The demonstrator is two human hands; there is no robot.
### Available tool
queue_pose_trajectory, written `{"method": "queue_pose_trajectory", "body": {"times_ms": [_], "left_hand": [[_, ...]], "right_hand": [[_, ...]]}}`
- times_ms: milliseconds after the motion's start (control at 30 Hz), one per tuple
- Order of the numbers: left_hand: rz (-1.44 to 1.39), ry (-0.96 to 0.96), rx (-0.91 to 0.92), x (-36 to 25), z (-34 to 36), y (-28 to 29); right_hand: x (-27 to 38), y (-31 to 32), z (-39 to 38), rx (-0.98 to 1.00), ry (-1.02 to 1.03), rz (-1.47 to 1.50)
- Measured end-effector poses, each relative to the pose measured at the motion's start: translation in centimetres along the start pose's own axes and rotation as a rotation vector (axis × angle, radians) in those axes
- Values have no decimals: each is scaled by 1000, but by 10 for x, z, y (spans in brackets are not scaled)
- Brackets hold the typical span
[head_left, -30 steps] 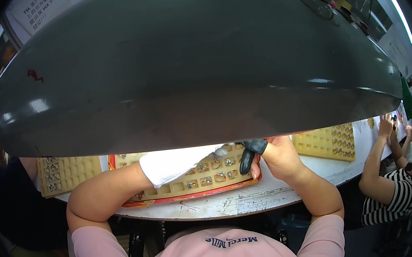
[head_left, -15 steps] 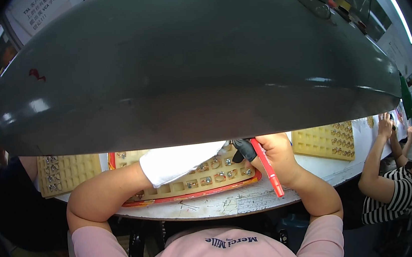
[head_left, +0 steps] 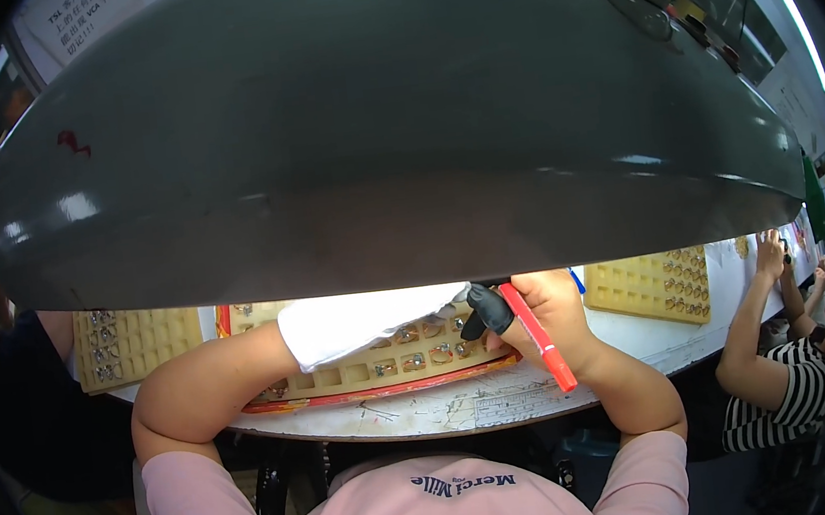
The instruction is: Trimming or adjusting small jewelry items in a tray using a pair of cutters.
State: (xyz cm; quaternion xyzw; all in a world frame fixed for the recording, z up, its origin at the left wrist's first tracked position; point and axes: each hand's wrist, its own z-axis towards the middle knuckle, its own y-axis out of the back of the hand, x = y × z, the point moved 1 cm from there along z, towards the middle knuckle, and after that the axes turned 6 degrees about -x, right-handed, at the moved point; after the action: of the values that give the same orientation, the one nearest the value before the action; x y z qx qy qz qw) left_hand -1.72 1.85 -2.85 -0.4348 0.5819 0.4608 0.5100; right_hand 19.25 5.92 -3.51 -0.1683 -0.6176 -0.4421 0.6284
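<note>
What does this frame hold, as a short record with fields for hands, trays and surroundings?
Left hand: in white covering, fingers mostly hidden
Right hand: holds red pen; black covering at its fingers
Below hands: cream ring tray
Sides: left tray, right tray, both part-filled
Overhead: dark lamp shade
Nearby: person in striped top, right

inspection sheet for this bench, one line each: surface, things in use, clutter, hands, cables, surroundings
surface: white table, marked and scuffed along the near edge
things in use: red pen; rings in slots of the middle tray
clutter: left tray and right tray, both partly filled with rings
hands: left hand white-gloved, over the middle tray, fingertips hidden by the lamp; right hand holds the pen, black covers on fingers
cables: nothing seen for certain
surroundings: striped sleeve of a co-worker at right; dark-clothed person at left
</note>
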Motion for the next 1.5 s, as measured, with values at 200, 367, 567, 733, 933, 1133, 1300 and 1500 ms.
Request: {"method": "queue_pose_trajectory", "body": {"times_ms": [200, 367, 567, 733, 933, 1133, 1300, 1500], "left_hand": [[-67, 246, 69, -2, -5, 2], [-171, 148, 32, 5, -2, 0], [-176, 158, 12, -1, -1, 0], [-198, 137, 12, -4, -2, -1], [-229, 179, 48, -4, -1, -2], [-281, 246, 49, -13, -3, -4], [-228, 260, 20, -11, -3, -3], [-356, 248, 57, -4, -3, -2]], "right_hand": [[1, 6, -2, -75, -331, 406], [-7, 9, -1, -87, -371, 389], [-1, 8, 0, -69, -321, 412], [1, 9, 1, -66, -323, 394], [-1, 7, 0, -96, -349, 373], [-5, 8, -2, -68, -339, 331], [-8, 7, -3, -63, -305, 314], [-11, 8, -3, -55, -287, 340]]}}
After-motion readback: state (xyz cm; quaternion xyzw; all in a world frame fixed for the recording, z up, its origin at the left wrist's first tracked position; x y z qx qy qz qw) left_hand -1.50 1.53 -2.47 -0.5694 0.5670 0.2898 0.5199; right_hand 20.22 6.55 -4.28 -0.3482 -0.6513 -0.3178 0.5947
